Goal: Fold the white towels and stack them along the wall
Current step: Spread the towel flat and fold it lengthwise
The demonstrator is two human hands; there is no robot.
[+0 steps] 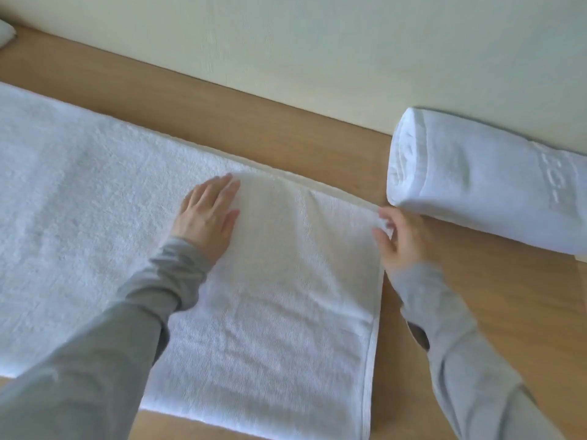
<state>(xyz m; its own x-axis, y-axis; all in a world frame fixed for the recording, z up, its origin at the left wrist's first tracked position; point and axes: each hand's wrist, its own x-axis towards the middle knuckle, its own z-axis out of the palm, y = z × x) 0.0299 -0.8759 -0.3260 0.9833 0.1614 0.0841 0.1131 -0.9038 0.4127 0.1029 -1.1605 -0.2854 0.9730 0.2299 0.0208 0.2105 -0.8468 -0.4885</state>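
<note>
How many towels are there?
2: a flat towel spread in the middle, a rolled towel by the wall at right. The white bit top left might be a third.

Count: white terry towels x2: 1 flat white terry towel (pixel 270 296), 1 rolled white terry towel (pixel 476 185). 1 white soft item (pixel 6 33) cut off at the top-left edge, kind unclear. Bare hands x2: left hand (pixel 206 214), right hand (pixel 401 239). Grey sleeves x2. 1 light wooden tabletop (pixel 286 128). 1 pale wall (pixel 317 42).

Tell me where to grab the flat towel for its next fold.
Pinch the flat towel at its far right corner, coming from the right over bare table: its hemmed edge lies free, where the right hand pinches it. The left hand presses the middle flat.
</note>
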